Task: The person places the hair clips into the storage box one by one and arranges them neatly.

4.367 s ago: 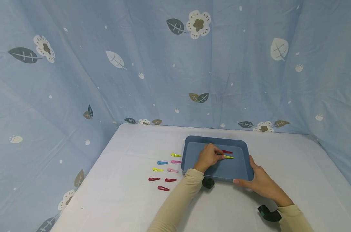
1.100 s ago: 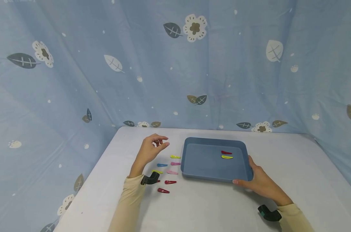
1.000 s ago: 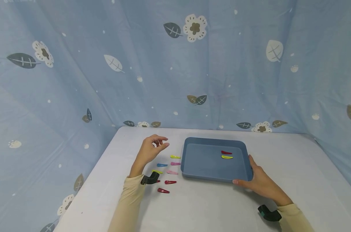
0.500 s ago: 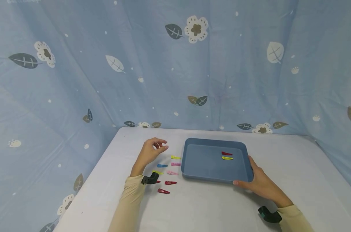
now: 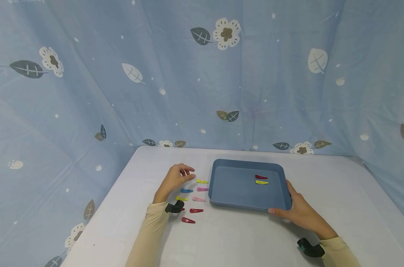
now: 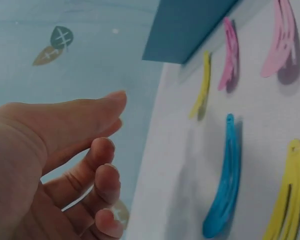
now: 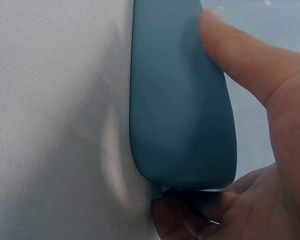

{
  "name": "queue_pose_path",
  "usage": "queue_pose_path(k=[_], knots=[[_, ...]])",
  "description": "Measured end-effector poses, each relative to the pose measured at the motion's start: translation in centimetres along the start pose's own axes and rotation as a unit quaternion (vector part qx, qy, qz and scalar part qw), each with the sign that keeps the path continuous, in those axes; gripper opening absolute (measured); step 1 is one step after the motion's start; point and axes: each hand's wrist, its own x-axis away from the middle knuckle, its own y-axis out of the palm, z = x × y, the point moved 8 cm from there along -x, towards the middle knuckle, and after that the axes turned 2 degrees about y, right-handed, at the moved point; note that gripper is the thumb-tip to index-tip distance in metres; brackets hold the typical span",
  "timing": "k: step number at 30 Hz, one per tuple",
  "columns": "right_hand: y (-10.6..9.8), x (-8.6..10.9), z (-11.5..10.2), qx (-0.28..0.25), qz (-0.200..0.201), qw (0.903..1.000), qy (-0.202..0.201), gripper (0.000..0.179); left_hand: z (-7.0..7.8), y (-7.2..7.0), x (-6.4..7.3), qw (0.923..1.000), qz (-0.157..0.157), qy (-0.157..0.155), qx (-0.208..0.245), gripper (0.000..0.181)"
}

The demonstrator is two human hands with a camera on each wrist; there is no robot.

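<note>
My left hand [image 5: 176,178] hovers with loosely bent fingers and nothing between them, just left of a yellow hair clip [image 5: 202,181]. A blue hair clip [image 6: 224,180] and a pink hair clip [image 6: 230,55] lie close by in the left wrist view. With thumb on the front wall and fingers round the right side, my right hand [image 5: 303,212] grips the near right corner of a blue tray [image 7: 180,100]. Inside the tray, a dark red hair clip [image 5: 261,177] lies above another yellow hair clip [image 5: 262,182], both toward the right.
Left of the tray, more clips lie in loose rows on the white table [image 5: 248,241]: a light pink clip [image 5: 199,199], a yellow clip [image 5: 181,198] and dark red clips [image 5: 188,220]. My left wrist partly covers one red clip. A patterned blue curtain [image 5: 175,74] hangs behind.
Earlier my left hand held the yellow clip in the tray; it let go, moved left over the table, and has just dropped slightly toward the clips. My right hand stays on the tray.
</note>
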Motion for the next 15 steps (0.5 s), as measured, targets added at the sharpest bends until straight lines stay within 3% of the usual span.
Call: queue_pose_path(k=[15], knots=[[0.1,0.0,0.3,0.003,-0.006,0.9999,0.011,0.128,-0.8,1.8,-0.1,0.9995,-0.027,-0.005,-0.018,0.016]])
